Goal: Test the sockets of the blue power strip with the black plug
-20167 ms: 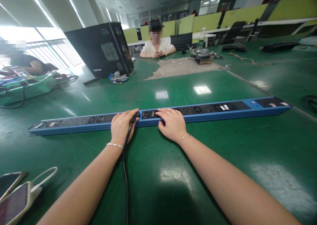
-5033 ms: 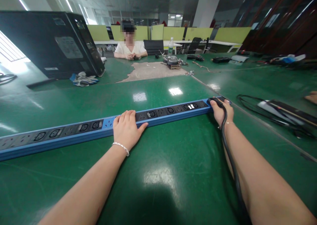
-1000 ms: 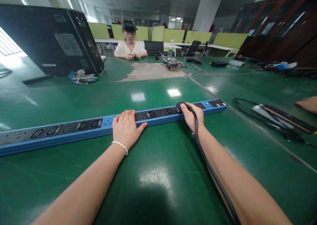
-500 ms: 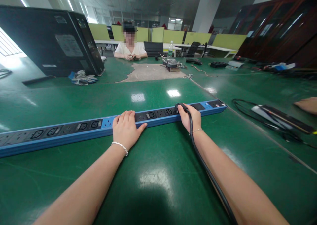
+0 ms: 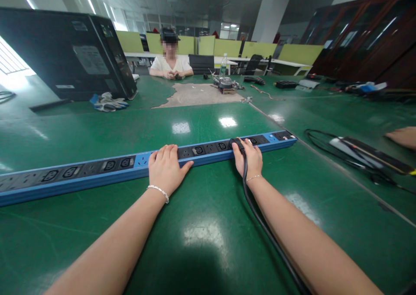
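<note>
A long blue power strip (image 5: 81, 183) with a row of black and blue sockets lies slantwise across the green table. My left hand (image 5: 166, 165) grips it near the middle, fingers draped over the top and thumb along the near side. Farther right, my right hand (image 5: 249, 160) holds a black plug (image 5: 234, 143) at the sockets. The plug's face is hidden, so how deep it sits cannot be told. From it a thick black cord (image 5: 260, 217) runs down beside my right forearm.
A black computer case (image 5: 71, 56) stands at the left back, with gloves (image 5: 108, 102) beside it. Across the table (image 5: 211, 117) sits another person (image 5: 171, 65). At right are a black device with cables (image 5: 373, 154) and another hand (image 5: 403, 137). A bottle (image 5: 223, 65) stands behind.
My right hand has tilted and shifted slightly at the sockets with the plug still in it. The cord has swung a little left. My left hand has hardly moved.
</note>
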Tool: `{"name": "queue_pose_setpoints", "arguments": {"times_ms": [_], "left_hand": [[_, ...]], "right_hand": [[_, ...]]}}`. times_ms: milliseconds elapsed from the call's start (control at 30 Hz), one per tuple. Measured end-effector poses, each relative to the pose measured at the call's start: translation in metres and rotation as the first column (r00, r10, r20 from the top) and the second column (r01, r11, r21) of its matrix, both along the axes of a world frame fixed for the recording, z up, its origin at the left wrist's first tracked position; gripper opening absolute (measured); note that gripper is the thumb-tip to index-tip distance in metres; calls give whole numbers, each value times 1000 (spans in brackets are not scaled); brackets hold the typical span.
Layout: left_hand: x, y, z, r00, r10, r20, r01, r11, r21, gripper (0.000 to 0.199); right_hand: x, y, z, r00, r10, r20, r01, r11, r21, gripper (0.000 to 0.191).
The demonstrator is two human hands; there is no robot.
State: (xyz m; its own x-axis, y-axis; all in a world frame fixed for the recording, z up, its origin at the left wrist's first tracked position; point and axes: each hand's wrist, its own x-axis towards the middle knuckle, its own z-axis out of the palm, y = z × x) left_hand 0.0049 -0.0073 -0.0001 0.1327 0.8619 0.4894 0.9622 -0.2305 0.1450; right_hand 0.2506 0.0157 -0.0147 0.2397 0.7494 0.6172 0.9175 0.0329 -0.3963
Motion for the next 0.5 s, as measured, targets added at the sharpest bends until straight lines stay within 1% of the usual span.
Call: {"name": "queue_pose_setpoints", "arguments": {"times_ms": [100, 233, 400, 500], "left_hand": [[0, 0, 0, 1000, 6, -7, -5, 1000, 4, 58], [0, 0, 0, 1000, -1, -4, 1, 1000, 5, 60], [0, 0, 1, 1000, -4, -4, 4, 1000, 4, 59], [0, 0, 2, 1000, -3, -6, 3, 1000, 2, 59]], "right_hand": [[0, -1, -1, 1000, -23, -6, 23, 1000, -21, 39], [0, -2, 3, 1000, -21, -5, 20, 999, -42, 37], [1, -2, 5, 999, -19, 50, 20, 1000, -23, 35], [1, -1, 4, 1000, -21, 23, 21, 1000, -9, 35]]}}
